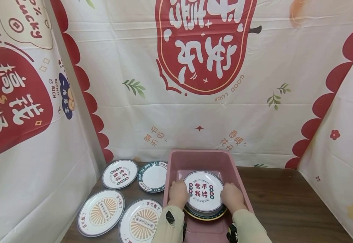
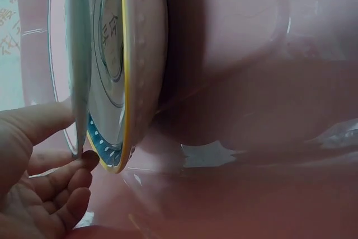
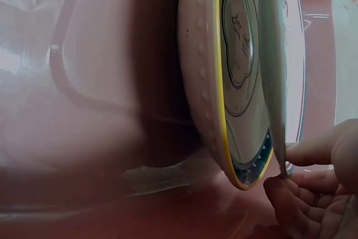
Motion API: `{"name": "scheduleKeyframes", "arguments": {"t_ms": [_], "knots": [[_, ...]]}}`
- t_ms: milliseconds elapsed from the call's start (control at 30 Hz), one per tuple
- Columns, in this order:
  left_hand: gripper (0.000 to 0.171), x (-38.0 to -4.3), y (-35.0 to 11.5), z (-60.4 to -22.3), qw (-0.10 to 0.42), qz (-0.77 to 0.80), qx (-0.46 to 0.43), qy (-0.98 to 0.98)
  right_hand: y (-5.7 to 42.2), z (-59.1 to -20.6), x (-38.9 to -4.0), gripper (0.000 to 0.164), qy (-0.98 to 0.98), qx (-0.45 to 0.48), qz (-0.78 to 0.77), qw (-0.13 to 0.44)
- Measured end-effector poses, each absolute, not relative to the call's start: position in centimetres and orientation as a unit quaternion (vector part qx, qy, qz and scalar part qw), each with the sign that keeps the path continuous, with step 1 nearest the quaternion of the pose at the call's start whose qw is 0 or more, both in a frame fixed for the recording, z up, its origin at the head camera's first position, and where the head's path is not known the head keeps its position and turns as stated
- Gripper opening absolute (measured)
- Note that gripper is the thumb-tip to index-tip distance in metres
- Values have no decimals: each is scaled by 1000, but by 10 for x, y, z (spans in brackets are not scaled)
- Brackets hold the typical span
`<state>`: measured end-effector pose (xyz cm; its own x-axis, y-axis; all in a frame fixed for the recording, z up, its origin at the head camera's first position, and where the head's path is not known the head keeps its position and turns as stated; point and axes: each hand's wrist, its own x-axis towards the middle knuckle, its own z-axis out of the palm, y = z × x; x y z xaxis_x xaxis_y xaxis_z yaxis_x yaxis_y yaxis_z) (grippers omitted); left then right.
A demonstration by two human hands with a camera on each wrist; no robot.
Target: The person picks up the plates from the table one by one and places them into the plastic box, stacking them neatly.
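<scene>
Your left hand [image 1: 177, 194] and right hand [image 1: 233, 195] pinch opposite rims of the white lettered plate [image 1: 202, 194], each nearly closed with just the rim between thumb and fingers, above the yellow-rimmed dish [image 2: 148, 60] inside the pink tub [image 1: 200, 160]. The work looks partway: 4 plates [image 1: 101, 213] lie on the wooden table [image 1: 285, 199], 2 pieces are within the tub, and you can't tell how many remain to handle.

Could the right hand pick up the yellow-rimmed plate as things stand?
Probably not: the right hand is pinching the white plate, which covers most of the yellow-rimmed plate from above, though its near rim is exposed.
</scene>
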<state>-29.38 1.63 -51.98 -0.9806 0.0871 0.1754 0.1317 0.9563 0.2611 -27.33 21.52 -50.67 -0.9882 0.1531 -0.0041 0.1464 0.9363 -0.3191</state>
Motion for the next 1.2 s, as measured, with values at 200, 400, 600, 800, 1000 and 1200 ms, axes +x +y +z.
{"name": "scheduleKeyframes", "arguments": {"t_ms": [200,400,600,800,1000,1200], "knots": [[44,-292,15,-521,60,-100,-79,-990,215,-507,-272,10,-987,-67,144,8],[57,-292,16,-524,60,-84,-86,-991,214,-507,-269,10,-988,-58,140,2],[57,-293,16,-527,58,-78,-87,-991,212,-507,-268,10,-990,-56,132,-5],[55,-292,16,-526,51,-71,-88,-992,209,-506,-267,9,-991,-62,117,-11],[51,-292,16,-525,48,-60,-89,-993,208,-509,-267,7,-993,-54,102,-2],[48,-292,17,-525,30,-60,-86,-994,209,-513,-268,6,-994,-50,96,7]]}}
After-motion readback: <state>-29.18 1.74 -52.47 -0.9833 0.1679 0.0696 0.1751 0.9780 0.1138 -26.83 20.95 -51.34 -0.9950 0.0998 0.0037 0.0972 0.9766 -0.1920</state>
